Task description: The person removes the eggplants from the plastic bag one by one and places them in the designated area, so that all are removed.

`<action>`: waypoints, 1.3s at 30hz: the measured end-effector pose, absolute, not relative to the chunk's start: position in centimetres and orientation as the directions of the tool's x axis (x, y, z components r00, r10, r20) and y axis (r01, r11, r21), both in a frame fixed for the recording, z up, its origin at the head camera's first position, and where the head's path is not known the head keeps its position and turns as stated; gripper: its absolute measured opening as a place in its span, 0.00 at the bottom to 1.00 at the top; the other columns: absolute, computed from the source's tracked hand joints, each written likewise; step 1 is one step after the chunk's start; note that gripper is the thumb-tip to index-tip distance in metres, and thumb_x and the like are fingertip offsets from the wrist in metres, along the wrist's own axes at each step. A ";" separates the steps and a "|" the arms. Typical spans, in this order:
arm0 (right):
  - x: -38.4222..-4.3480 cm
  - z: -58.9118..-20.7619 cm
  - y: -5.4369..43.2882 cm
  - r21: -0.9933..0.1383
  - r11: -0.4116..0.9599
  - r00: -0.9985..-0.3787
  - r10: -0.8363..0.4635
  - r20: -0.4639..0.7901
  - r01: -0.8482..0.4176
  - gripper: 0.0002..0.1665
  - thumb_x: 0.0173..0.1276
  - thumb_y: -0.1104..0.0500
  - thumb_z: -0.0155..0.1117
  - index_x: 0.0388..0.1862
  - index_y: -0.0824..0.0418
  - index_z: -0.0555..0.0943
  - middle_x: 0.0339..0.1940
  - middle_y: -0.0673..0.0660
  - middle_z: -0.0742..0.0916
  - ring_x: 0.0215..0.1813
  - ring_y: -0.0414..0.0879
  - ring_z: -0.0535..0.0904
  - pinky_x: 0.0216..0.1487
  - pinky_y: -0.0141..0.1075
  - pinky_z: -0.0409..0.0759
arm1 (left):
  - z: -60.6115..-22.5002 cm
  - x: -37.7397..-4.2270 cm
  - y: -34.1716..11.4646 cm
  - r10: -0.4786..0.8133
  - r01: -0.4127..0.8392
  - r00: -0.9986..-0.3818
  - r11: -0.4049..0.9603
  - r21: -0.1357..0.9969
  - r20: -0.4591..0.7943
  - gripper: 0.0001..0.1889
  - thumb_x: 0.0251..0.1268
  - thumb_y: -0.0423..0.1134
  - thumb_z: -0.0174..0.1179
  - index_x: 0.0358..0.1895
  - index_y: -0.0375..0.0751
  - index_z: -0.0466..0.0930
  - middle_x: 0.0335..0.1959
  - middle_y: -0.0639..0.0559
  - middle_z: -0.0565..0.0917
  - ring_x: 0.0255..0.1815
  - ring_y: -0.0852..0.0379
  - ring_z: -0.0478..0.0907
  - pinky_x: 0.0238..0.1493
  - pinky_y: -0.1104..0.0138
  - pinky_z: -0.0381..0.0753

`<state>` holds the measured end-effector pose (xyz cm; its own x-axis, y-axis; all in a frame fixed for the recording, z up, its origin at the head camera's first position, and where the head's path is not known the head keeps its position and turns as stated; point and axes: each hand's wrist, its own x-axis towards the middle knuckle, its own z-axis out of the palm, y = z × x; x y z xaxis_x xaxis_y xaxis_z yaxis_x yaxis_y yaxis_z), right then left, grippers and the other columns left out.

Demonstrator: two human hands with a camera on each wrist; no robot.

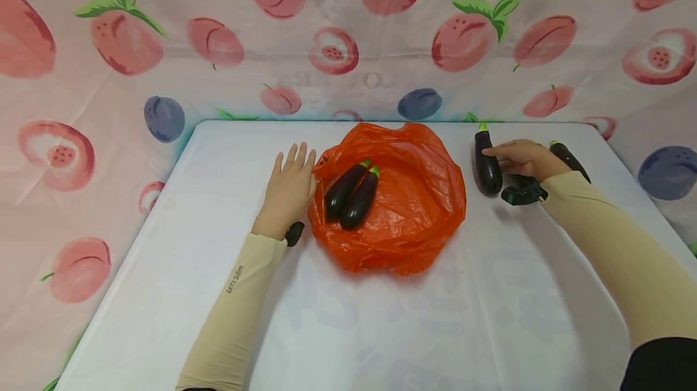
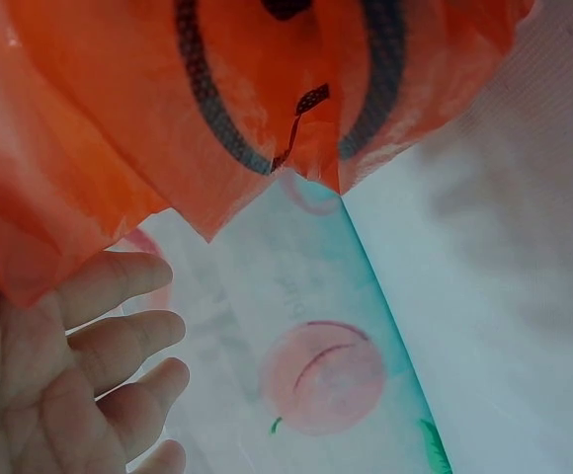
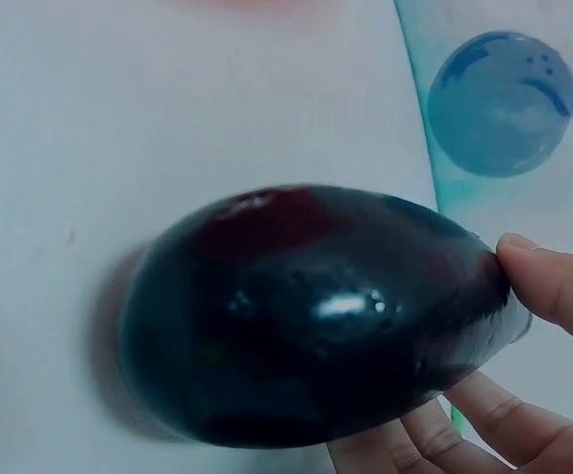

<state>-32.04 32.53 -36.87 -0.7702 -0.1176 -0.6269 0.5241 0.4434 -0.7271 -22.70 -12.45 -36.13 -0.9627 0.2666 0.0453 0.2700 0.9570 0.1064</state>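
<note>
An open orange plastic bag point(image 1: 414, 209) lies spread on the white table. Two eggplants point(image 1: 359, 200) rest side by side in its left part. At the bag's left edge is my left hand point(image 1: 288, 188), fingers straight and spread; in the left wrist view its palm point(image 2: 20, 395) is close against the bag's crumpled side point(image 2: 89, 128). To the right of the bag, my right hand point(image 1: 523, 158) grips a dark eggplant point(image 1: 486, 164) near its stem end. The right wrist view has this eggplant point(image 3: 306, 316) between the thumb point(image 3: 553, 286) and the fingers underneath.
Another eggplant point(image 1: 569, 160) lies at the far right, partly hidden behind my right wrist. A fruit-printed cloth point(image 1: 381, 76) hangs along the back and sides of the white table point(image 1: 381, 330).
</note>
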 end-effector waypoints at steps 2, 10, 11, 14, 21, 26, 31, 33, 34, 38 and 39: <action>-32.1 -37.0 32.6 -0.712 0.457 -0.763 -0.104 -0.638 0.534 0.48 0.73 0.48 0.49 0.73 0.73 0.36 0.76 0.71 0.46 0.75 0.60 0.48 0.74 0.47 0.52 | -36.2 -22.7 -12.4 0.267 0.270 -0.963 0.957 0.103 0.040 0.28 0.74 0.44 0.38 0.73 0.37 0.53 0.76 0.40 0.52 0.77 0.44 0.45 0.76 0.49 0.40; -32.2 -37.5 32.5 -0.673 0.534 -0.778 -0.044 -0.627 0.512 0.50 0.71 0.46 0.51 0.72 0.77 0.39 0.73 0.73 0.53 0.69 0.60 0.58 0.71 0.48 0.59 | -36.2 -22.7 -12.4 0.264 0.267 -0.964 0.958 0.109 0.040 0.28 0.74 0.44 0.39 0.73 0.37 0.53 0.76 0.41 0.52 0.78 0.44 0.44 0.76 0.49 0.39; -32.2 -37.5 32.4 -0.671 0.540 -0.780 -0.042 -0.624 0.508 0.51 0.71 0.46 0.51 0.72 0.78 0.39 0.72 0.73 0.53 0.68 0.60 0.59 0.71 0.48 0.60 | -36.2 -22.7 -12.4 0.263 0.266 -0.964 0.958 0.109 0.041 0.28 0.74 0.44 0.39 0.73 0.38 0.53 0.76 0.41 0.52 0.78 0.44 0.44 0.76 0.49 0.39; -32.3 -37.6 32.2 -0.663 0.553 -0.783 -0.029 -0.621 0.505 0.50 0.71 0.46 0.50 0.72 0.79 0.39 0.72 0.74 0.54 0.69 0.61 0.59 0.71 0.48 0.60 | -36.3 -22.7 -12.4 0.259 0.262 -0.965 0.959 0.109 0.044 0.28 0.74 0.44 0.39 0.73 0.38 0.53 0.76 0.41 0.52 0.78 0.44 0.45 0.76 0.49 0.39; -32.6 -37.7 31.3 -0.609 0.601 -0.782 0.044 -0.622 0.518 0.48 0.72 0.48 0.49 0.71 0.79 0.41 0.72 0.76 0.55 0.71 0.65 0.56 0.72 0.50 0.58 | -36.4 -22.7 -12.5 0.259 0.264 -0.964 0.958 0.112 0.055 0.27 0.74 0.43 0.39 0.73 0.37 0.54 0.75 0.41 0.53 0.77 0.44 0.45 0.76 0.49 0.40; -32.8 -37.6 30.9 -0.585 0.624 -0.777 0.057 -0.627 0.518 0.47 0.72 0.49 0.50 0.71 0.80 0.42 0.72 0.77 0.54 0.72 0.67 0.56 0.72 0.50 0.57 | -36.3 -22.7 -12.5 0.264 0.271 -0.962 0.956 0.111 0.071 0.27 0.74 0.43 0.39 0.72 0.37 0.55 0.75 0.40 0.54 0.77 0.44 0.46 0.76 0.49 0.41; -33.0 -37.8 30.7 -0.572 0.637 -0.778 0.070 -0.625 0.517 0.47 0.72 0.48 0.50 0.71 0.80 0.43 0.72 0.77 0.55 0.72 0.67 0.57 0.72 0.50 0.58 | -36.2 -22.7 -12.5 0.268 0.276 -0.960 0.955 0.110 0.079 0.27 0.74 0.43 0.39 0.72 0.37 0.55 0.75 0.40 0.54 0.77 0.44 0.46 0.76 0.49 0.41; -33.0 -37.8 30.7 -0.569 0.640 -0.778 0.073 -0.623 0.516 0.47 0.71 0.48 0.50 0.71 0.80 0.44 0.72 0.77 0.56 0.71 0.67 0.57 0.72 0.50 0.58 | -36.2 -22.7 -12.6 0.268 0.276 -0.960 0.955 0.109 0.077 0.27 0.74 0.43 0.39 0.72 0.37 0.55 0.75 0.40 0.54 0.77 0.44 0.46 0.76 0.49 0.41; -32.9 -37.8 30.7 -0.571 0.644 -0.781 0.066 -0.621 0.509 0.47 0.72 0.48 0.50 0.70 0.81 0.44 0.71 0.77 0.56 0.71 0.67 0.57 0.72 0.50 0.58 | -36.2 -22.7 -12.6 0.268 0.276 -0.960 0.955 0.109 0.077 0.27 0.74 0.43 0.39 0.72 0.37 0.55 0.75 0.40 0.54 0.77 0.44 0.46 0.76 0.49 0.41; -32.8 -37.6 30.8 -0.582 0.659 -0.795 0.041 -0.605 0.477 0.47 0.72 0.47 0.49 0.69 0.82 0.46 0.70 0.77 0.57 0.69 0.67 0.59 0.71 0.51 0.59 | -36.2 -22.7 -12.6 0.270 0.277 -0.960 0.955 0.105 0.079 0.27 0.74 0.43 0.39 0.72 0.37 0.55 0.75 0.40 0.54 0.77 0.44 0.46 0.76 0.49 0.41; -32.8 -37.6 30.8 -0.580 0.666 -0.798 0.038 -0.602 0.470 0.47 0.72 0.47 0.49 0.69 0.83 0.47 0.70 0.77 0.57 0.69 0.67 0.59 0.71 0.52 0.60 | -36.2 -22.7 -12.7 0.271 0.278 -0.959 0.955 0.104 0.079 0.27 0.74 0.42 0.39 0.72 0.37 0.55 0.75 0.40 0.54 0.77 0.44 0.46 0.76 0.49 0.41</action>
<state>-32.78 30.82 -37.57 -0.7975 0.0382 -0.6021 0.4698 0.6655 -0.5800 -22.70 -12.67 -36.20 -0.9594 0.2706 0.0789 0.2779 0.9550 0.1039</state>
